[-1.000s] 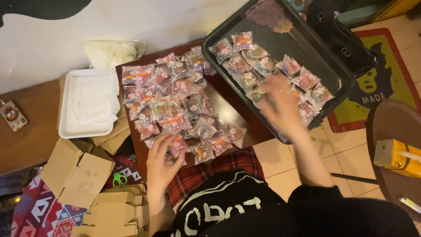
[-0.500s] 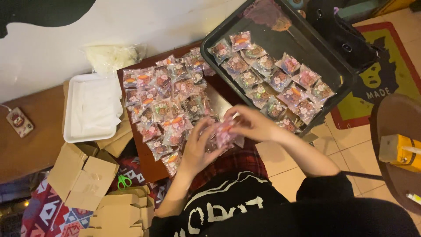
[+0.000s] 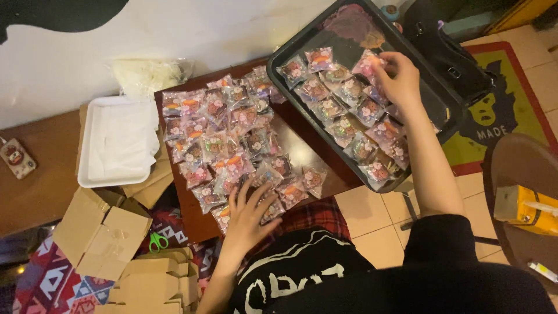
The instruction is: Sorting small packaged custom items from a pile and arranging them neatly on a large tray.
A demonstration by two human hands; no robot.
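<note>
Clear packets [image 3: 232, 142] mostly crowd the counter [image 3: 302, 154], fewer fill the tray [image 3: 433, 96]; right hand [image 3: 398, 78] pinches one packet [image 3: 367, 63], left hand [image 3: 247, 218] rests spread.

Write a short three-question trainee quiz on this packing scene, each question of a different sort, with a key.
1. True or false: the right hand holds a small clear-wrapped sweet packet over the black rectangular metal tray.
2. Where does the left hand rest? A) on the white foam tray B) on wrapped packets at the near edge of the dark wooden table C) on the green-handled scissors
3. Fill in: flat cardboard boxes lie at the person's ____ side.

Key: 1 true; 2 B; 3 left.
</note>
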